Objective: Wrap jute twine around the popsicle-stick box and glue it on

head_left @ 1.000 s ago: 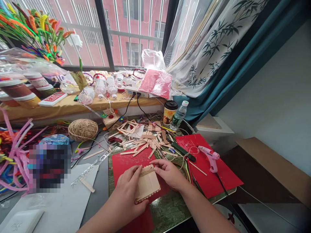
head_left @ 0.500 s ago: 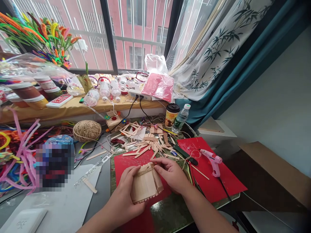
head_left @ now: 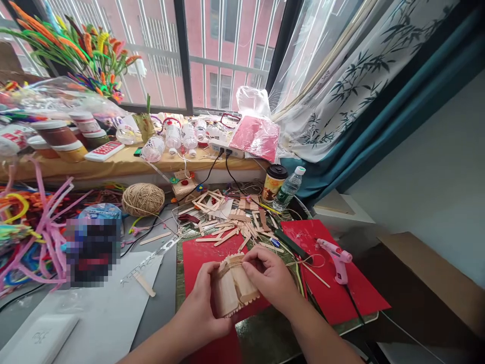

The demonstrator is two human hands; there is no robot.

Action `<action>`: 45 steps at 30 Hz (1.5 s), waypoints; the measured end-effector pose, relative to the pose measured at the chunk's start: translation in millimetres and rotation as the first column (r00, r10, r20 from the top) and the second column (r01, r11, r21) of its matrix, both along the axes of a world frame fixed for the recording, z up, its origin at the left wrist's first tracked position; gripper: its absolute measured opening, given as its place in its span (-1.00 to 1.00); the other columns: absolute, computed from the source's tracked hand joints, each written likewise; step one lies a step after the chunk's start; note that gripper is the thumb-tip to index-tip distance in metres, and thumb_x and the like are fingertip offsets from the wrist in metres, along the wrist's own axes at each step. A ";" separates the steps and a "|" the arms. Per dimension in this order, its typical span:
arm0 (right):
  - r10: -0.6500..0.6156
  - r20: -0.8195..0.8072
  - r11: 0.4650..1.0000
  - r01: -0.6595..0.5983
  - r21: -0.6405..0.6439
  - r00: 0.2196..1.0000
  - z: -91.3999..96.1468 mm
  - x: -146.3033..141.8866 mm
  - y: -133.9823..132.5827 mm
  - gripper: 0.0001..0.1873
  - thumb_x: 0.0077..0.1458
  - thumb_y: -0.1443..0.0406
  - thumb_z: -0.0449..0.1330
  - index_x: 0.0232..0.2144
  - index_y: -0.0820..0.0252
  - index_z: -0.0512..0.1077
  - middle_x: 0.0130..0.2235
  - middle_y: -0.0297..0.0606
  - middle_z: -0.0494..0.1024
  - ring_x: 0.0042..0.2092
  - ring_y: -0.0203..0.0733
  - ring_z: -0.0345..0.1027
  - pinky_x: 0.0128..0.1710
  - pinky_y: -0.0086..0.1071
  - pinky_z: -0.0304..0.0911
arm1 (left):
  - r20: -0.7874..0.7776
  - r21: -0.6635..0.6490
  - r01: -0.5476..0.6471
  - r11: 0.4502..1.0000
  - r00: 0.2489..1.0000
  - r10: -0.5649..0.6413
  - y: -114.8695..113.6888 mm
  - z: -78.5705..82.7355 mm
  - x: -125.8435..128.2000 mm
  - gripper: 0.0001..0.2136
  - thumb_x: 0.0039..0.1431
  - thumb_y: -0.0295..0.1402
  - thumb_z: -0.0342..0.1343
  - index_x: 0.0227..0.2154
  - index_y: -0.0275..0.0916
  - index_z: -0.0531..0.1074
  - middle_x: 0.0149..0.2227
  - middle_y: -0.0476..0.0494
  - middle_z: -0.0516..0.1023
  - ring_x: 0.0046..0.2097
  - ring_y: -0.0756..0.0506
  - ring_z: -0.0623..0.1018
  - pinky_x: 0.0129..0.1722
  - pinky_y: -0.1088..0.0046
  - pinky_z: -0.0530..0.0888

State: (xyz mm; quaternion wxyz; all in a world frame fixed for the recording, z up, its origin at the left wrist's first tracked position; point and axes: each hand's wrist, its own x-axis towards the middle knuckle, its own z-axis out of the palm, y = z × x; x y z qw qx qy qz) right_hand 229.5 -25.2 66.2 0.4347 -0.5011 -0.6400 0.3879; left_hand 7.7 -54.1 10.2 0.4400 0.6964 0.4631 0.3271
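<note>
While the left hand (head_left: 204, 306) grasps the craft-stick piece (head_left: 226, 292) along its left side, I have the right hand (head_left: 268, 277) pinching the far right corner at the twine band (head_left: 230, 264); whether its fingertips also grip loose cord, I cannot tell. Both hands hold the piece at the near part of the red sheet (head_left: 195, 253). Apply light support to the panels, as thin wood may flex, and seat each turn flat under even tension. The sticks are pale, flat and smooth, their rounded tips forming a scalloped near edge; the cord is coarse and brown, like the fibrous twine ball (head_left: 143, 199) at far left. The glue gun (head_left: 336, 258), right, is pink and pistol-shaped.
</note>
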 end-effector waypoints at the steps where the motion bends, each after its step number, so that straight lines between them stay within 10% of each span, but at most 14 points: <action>1: -0.002 -0.014 1.000 0.002 0.014 1.000 0.1 0.6 -0.8 -0.91 0.24 0.28 0.27 -0.33 0.15 0.54 -0.32 -0.31 0.46 -0.28 -0.21 0.37 -0.27 -0.37 0.28 | 0.005 0.000 0.007 1.000 1.000 -0.007 -0.2 -0.3 0.1 -0.14 -0.11 -0.51 0.32 0.26 -0.11 0.06 0.20 -0.31 0.37 0.22 -0.35 0.49 0.21 0.04 0.49; 18: -0.008 -0.433 0.926 -0.156 -0.343 0.901 -12.1 -0.7 -2.9 -0.48 0.10 0.01 0.42 0.02 0.14 0.59 -0.28 -0.31 0.48 -0.26 -0.22 0.36 -0.19 -0.33 0.30 | 0.085 0.000 0.089 0.996 0.992 -0.088 -3.7 -9.6 2.8 -0.05 -0.09 -0.52 0.35 0.33 -0.07 -0.05 0.29 -0.35 0.31 0.32 -0.37 0.42 0.31 -0.06 0.40; 27: -0.024 -0.308 0.961 -0.063 -0.268 0.951 -25.8 -22.4 -4.7 -0.67 0.20 0.15 0.33 -0.04 0.17 0.58 -0.27 -0.28 0.54 -0.26 -0.19 0.39 -0.22 -0.33 0.33 | -0.036 0.069 0.104 0.992 0.994 -0.102 5.0 10.8 -3.7 0.14 -0.03 -0.32 0.47 0.48 -0.07 -0.19 0.48 -0.42 0.05 0.47 -0.46 0.17 0.42 -0.21 0.20; 33: -0.052 -0.457 0.951 -0.095 -0.294 0.888 -31.4 -25.9 -5.9 -0.66 0.20 0.14 0.32 -0.02 0.12 0.57 -0.30 -0.33 0.48 -0.27 -0.22 0.36 -0.21 -0.35 0.31 | -0.159 0.197 0.066 0.978 0.987 -0.035 2.1 21.0 -2.3 -0.07 0.02 -0.32 0.44 0.41 -0.03 0.09 0.36 -0.34 0.24 0.38 -0.41 0.34 0.37 -0.11 0.34; 45: 0.000 -0.541 0.941 -0.183 -0.284 0.841 -47.3 -20.3 -10.3 -0.49 0.24 -0.02 0.33 0.14 0.05 0.52 -0.14 -0.22 0.63 -0.08 -0.11 0.52 -0.01 -0.22 0.40 | -0.152 0.196 0.083 0.977 0.987 -0.054 5.3 16.1 -5.2 -0.06 0.04 -0.31 0.43 0.42 0.02 0.05 0.35 -0.31 0.24 0.39 -0.43 0.31 0.36 -0.10 0.34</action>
